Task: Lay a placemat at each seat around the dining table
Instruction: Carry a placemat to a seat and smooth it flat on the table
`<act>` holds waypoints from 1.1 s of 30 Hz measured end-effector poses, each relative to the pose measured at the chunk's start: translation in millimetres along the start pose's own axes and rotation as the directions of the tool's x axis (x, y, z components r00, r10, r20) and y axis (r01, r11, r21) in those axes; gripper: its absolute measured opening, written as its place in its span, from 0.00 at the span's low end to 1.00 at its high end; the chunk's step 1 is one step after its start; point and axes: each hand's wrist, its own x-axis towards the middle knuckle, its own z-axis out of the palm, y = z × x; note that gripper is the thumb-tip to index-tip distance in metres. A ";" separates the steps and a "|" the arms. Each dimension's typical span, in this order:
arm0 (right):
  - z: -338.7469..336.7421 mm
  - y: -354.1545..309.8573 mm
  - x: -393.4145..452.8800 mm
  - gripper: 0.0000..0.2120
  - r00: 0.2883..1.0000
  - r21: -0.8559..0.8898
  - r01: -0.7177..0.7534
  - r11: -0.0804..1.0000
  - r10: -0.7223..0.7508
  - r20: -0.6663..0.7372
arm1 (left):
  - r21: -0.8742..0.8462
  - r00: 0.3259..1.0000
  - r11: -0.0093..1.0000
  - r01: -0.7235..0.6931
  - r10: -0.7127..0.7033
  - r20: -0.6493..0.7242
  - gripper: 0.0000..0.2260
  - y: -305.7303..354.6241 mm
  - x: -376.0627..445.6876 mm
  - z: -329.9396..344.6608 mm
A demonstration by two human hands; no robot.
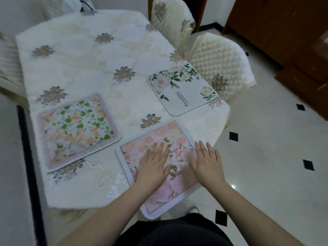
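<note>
Three placemats lie on the dining table (79, 55), which wears a white floral cloth. Nearest me is a pink floral placemat (156, 139), its near corner hanging over the table edge. My left hand (153, 164) rests flat on it, fingers spread. My right hand (205, 160) lies flat at its right edge, fingers apart too. A peach-and-green floral placemat (78, 130) sits to the left. A white placemat with green leaves and the word "Beautiful" (181, 87) lies at the right edge, in front of a chair.
Two quilted cream chairs (221, 61) (170, 20) stand along the table's right side, and another chair (8, 63) shows at the left. A wooden cabinet (284, 27) fills the upper right. White floor tiles with black diamonds (266, 157) spread to the right.
</note>
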 end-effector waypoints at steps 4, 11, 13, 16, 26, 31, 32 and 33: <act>6.3 -18.4 29.8 0.35 0.991 0.017 0.105 0.994 -0.107 0.083 | 0.005 0.992 0.992 0.124 -0.124 -0.013 0.27 -20.5 -10.3 9.8; 27.8 -31.3 77.8 0.30 0.929 0.068 0.350 0.934 -0.355 0.099 | -0.040 0.944 0.944 0.327 -0.328 -0.037 0.27 -22.3 -15.7 25.0; 24.8 -28.1 97.2 0.29 0.900 0.061 0.419 0.906 -0.423 0.106 | -0.045 0.920 0.920 0.390 -0.392 -0.029 0.27 -19.0 -15.6 25.7; 19.0 -24.4 132.0 0.29 0.852 0.020 0.515 0.857 -0.514 0.097 | -0.027 0.898 0.900 0.435 -0.436 -0.063 0.28 -22.8 -9.6 26.4; 4.5 -24.3 191.9 0.40 0.750 -0.033 0.654 0.756 -0.642 0.162 | -0.018 0.803 0.810 0.586 -0.578 0.144 0.50 -58.1 23.2 -0.2; 6.4 -24.9 199.7 0.44 0.765 -0.030 0.633 0.773 -0.619 0.178 | -0.001 0.739 0.753 0.658 -0.646 0.189 0.56 -62.4 27.3 -3.7; 7.3 -24.0 199.8 0.45 0.763 -0.032 0.636 0.771 -0.622 0.174 | -0.001 0.730 0.745 0.667 -0.653 0.201 0.57 -63.2 26.9 -2.9; 8.2 -23.3 199.4 0.45 0.761 -0.036 0.641 0.767 -0.628 0.166 | -0.010 0.723 0.738 0.674 -0.657 0.212 0.58 -63.9 26.2 -1.8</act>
